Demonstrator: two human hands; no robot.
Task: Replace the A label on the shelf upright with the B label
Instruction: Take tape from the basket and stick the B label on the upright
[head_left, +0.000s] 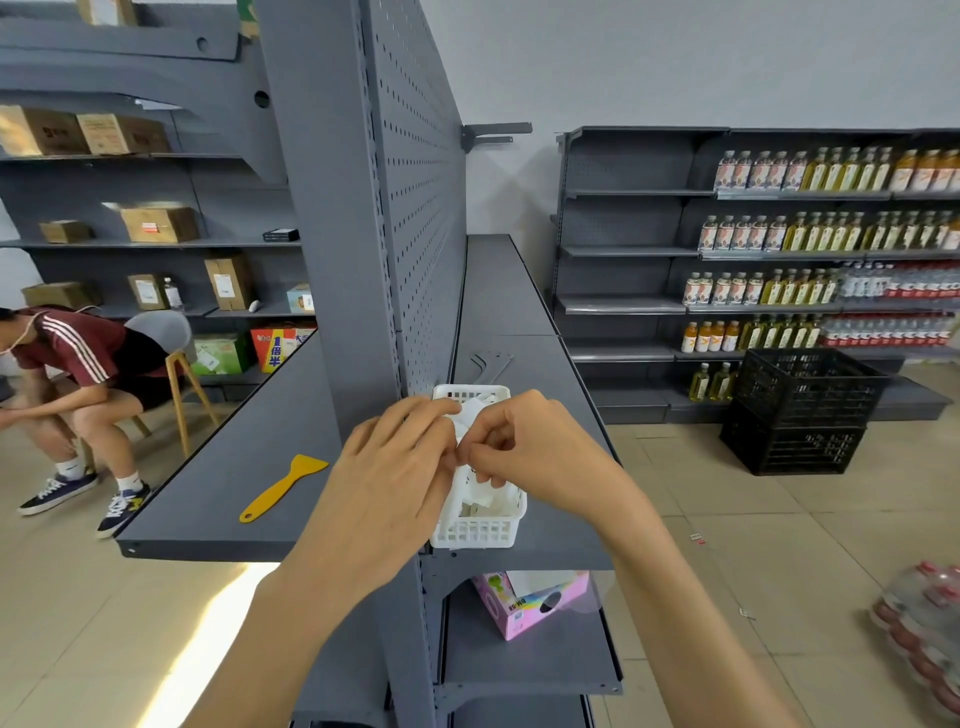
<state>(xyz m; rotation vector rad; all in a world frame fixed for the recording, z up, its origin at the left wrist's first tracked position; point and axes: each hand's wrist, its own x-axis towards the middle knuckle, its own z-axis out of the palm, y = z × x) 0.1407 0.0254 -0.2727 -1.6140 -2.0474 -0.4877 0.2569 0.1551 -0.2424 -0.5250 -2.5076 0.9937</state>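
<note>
Over one white basket (478, 530), left hand (395, 483) and right hand (530, 452) together pinch one white paper slip (467, 415); one yellow scraper (283, 488) lies left.

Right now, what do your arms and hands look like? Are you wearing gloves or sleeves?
No gloves and no sleeves in view. My left hand and right hand are bare, and both forearms are bare all the way to the bottom of the picture. I see no watch, ring or bracelet. My fingers are slim, with short nails.
</note>
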